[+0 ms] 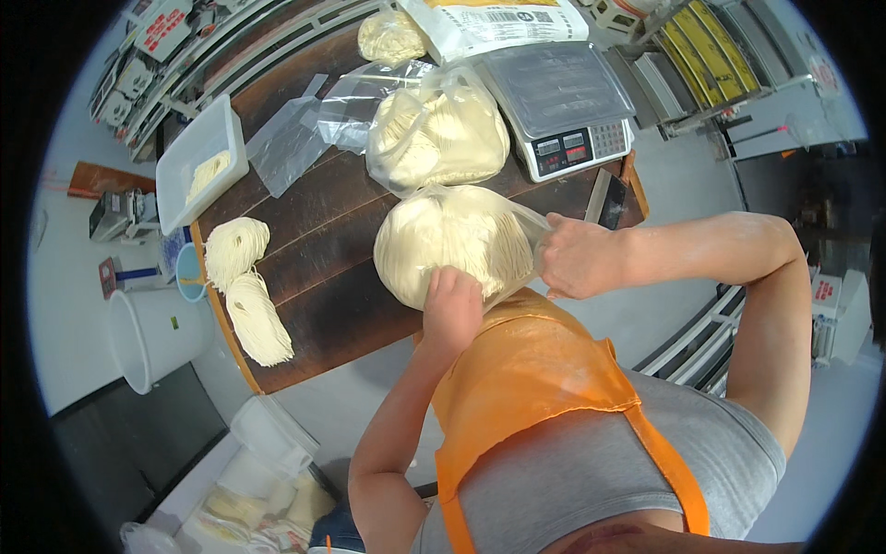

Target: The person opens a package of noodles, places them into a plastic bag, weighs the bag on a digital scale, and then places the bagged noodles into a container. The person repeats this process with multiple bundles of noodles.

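Observation:
A clear plastic bag full of fresh noodles (450,242) rests at the near edge of the dark wooden table (339,256). My right hand (578,256) grips the gathered plastic at the bag's right end. Against the near side of the same bag lies my left hand (453,305), its fingers curled on the plastic; whether they pinch it is hidden. Just behind stands another bag of noodles (443,131), touching or nearly touching the first. Two loose noodle bundles (237,253) (259,322) lie at the table's left end.
A digital scale (561,104) stands at the back right, with a flat-bladed scraper (604,199) before it. Empty plastic bags (294,138), a small noodle bag (391,38) and a printed sack (498,31) lie behind. A white tub (201,166) holding some noodles sits at the left corner.

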